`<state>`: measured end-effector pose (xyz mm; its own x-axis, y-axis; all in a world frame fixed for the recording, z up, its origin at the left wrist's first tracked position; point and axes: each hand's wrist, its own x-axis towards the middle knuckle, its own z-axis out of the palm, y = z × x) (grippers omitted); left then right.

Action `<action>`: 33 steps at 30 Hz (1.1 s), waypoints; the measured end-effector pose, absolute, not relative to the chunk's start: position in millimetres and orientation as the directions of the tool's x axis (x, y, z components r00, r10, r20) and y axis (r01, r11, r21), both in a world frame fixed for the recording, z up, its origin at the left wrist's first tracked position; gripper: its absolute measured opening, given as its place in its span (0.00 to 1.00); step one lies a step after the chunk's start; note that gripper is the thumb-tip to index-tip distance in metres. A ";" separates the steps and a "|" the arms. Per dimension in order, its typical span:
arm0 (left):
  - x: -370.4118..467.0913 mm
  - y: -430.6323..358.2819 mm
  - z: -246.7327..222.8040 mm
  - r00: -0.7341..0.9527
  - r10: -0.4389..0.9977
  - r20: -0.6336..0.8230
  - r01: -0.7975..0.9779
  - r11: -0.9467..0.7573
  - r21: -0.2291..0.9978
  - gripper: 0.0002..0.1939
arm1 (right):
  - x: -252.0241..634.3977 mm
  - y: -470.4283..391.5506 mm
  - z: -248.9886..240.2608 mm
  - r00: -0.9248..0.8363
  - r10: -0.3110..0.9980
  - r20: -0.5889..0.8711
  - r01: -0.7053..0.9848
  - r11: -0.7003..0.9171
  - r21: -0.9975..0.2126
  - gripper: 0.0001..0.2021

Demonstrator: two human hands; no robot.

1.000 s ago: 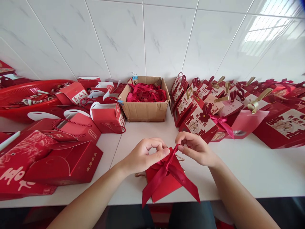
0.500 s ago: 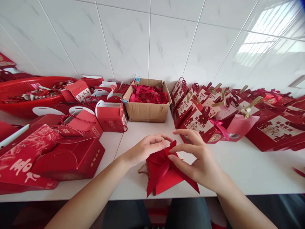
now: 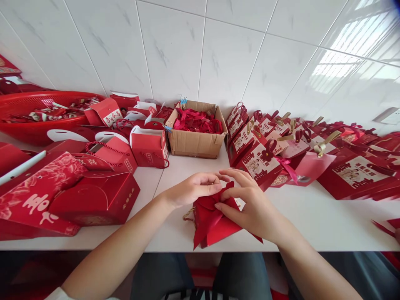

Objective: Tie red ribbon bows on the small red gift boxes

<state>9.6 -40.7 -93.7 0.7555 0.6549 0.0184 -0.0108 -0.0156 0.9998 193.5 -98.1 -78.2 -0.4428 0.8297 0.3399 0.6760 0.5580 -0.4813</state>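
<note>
A small red gift box [image 3: 222, 233] with twisted gold cord at its sides lies on the white table, near its front edge. A wide red ribbon bow [image 3: 210, 218] sits on top, its pointed tails hanging over the box. My left hand [image 3: 201, 186] closes on the bow's upper left part with thumb and fingertips. From the right, my right hand [image 3: 246, 204] pinches the ribbon near the middle of the bow. The knot is partly hidden by my fingers, which almost meet above it.
Behind the hands stands a cardboard box [image 3: 196, 143] of red ribbons. Red gift boxes [image 3: 96, 200] and a red plastic basket [image 3: 28, 135] are on the left. Decorated red bags [image 3: 259, 164] crowd the right. At the far right edge, part of another person's hand [image 3: 397, 234] shows.
My right hand has moved in toward the bow and my left hand, and its fingers have drawn closer together. The whole view has shifted slightly.
</note>
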 end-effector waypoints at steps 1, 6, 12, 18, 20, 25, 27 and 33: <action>9.5 -40.7 -93.4 0.755 0.655 0.020 -0.007 -0.022 1.000 0.14 | 193.5 -98.2 -78.1 -0.442 0.833 0.333 0.672 0.553 -0.493 0.03; 8.7 -40.9 -89.8 0.757 0.653 0.018 -0.014 -0.012 1.000 0.14 | 194.5 -101.1 -75.8 -0.431 0.851 0.301 0.664 0.524 -0.533 0.03; 6.1 -40.3 -88.0 0.727 0.686 -0.029 0.039 0.000 0.999 0.15 | 197.5 -102.7 -78.4 -0.417 0.864 0.281 0.676 0.502 -0.540 0.03; 5.3 -39.6 -86.7 0.725 0.688 -0.012 0.069 -0.055 0.996 0.15 | 200.8 -104.5 -79.8 -0.406 0.875 0.264 0.673 0.482 -0.561 0.03; 5.3 -40.3 -85.8 0.730 0.683 0.002 0.087 -0.096 0.992 0.16 | 206.7 -108.2 -78.7 -0.379 0.884 0.273 0.662 0.465 -0.587 0.08; 6.2 -44.2 -85.9 0.698 0.713 0.062 0.255 -0.329 0.909 0.18 | 232.1 -127.2 -78.2 -0.290 0.907 0.305 0.684 0.419 -0.597 0.13; 7.3 -46.4 -87.0 0.694 0.716 0.072 0.302 -0.381 0.874 0.18 | 240.5 -136.5 -80.9 -0.310 0.914 0.261 0.708 0.405 -0.579 0.13; 11.6 -50.2 -87.9 0.677 0.727 0.112 0.335 -0.440 0.833 0.23 | 247.7 -152.8 -98.5 -0.406 0.888 0.216 0.677 0.451 -0.582 0.12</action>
<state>11.6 -50.2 -87.9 0.6773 0.7272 0.1116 0.3351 -0.4400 0.8331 247.7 -152.8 -98.5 -0.4059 0.8881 0.2156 0.6771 0.4507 -0.5818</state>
